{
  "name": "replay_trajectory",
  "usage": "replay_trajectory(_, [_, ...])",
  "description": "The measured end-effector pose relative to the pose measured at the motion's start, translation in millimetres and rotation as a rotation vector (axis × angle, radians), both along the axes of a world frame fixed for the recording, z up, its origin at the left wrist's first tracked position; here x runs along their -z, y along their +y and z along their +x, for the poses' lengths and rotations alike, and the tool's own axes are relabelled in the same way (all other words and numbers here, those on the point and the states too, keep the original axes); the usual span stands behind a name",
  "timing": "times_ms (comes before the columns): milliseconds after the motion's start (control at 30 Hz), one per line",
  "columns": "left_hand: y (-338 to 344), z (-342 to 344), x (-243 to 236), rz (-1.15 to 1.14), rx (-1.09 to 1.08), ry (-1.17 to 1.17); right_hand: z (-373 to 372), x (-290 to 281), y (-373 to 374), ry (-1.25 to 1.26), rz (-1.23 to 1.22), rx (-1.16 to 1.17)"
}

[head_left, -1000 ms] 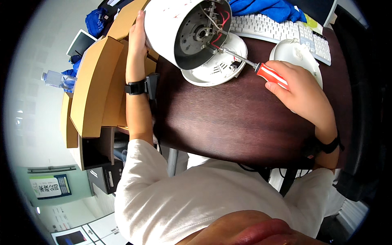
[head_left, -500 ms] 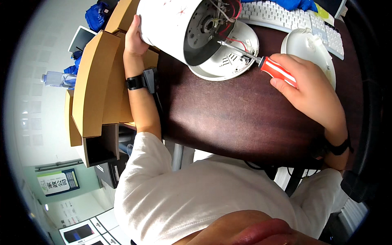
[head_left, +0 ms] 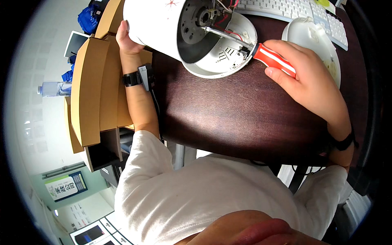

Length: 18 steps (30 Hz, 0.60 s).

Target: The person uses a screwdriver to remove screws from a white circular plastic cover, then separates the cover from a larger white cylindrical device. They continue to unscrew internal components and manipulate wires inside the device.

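Observation:
My left hand (head_left: 128, 41) grips the outer side of a white cylindrical appliance body (head_left: 151, 22), tilted so its open end shows a metal plate (head_left: 190, 28) with wires and fittings. My right hand (head_left: 302, 81) is closed on a red, white-striped screwdriver (head_left: 273, 61); its metal shaft reaches into the open end, where the tip is hard to make out. Beneath the open end lies a round white plastic base (head_left: 210, 68) with slots, a small part and red wire. A white oval piece (head_left: 328, 61) rests right of it, partly behind my right hand.
A dark wood desk (head_left: 220, 114) holds a white keyboard (head_left: 281, 10) along the back. Cardboard boxes (head_left: 87, 90) stand close at the left, with a water bottle (head_left: 55, 89), a blue bag (head_left: 87, 18) and an open shelf unit (head_left: 102, 149) around them. A black edge bounds the right side.
The cylinder has shifted left and up in the view, with my left hand on it. The screwdriver shaft now angles higher into the opening, and my right hand sits higher in the picture.

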<state>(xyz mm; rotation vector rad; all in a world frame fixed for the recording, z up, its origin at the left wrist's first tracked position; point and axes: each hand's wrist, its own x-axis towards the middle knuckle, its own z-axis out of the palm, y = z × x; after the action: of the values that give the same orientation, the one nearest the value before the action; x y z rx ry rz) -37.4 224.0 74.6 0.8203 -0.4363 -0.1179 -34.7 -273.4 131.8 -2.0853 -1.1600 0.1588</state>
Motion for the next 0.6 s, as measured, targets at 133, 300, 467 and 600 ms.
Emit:
replay_trajectory(133, [-14.7,-0.9,-3.9,0.068,-0.116,-0.024,0.7,0.9,1.4,0.046,0.025,0.005])
replay_trajectory(300, [-9.0,2.9,-1.9,0.034,-0.117,-0.025,5.8,8.2,0.3,0.035,0.023,-0.021])
replay_trajectory(467, [-22.6,-1.6,-5.0,0.313,-0.589,0.053,8.6,12.1,-1.3,0.007,0.004,-0.03])
replay_trajectory(600, [-27.4,6.6,-2.3,0.248,-0.589,0.062,8.8,17.9,-3.0,-0.049,0.05,-0.006])
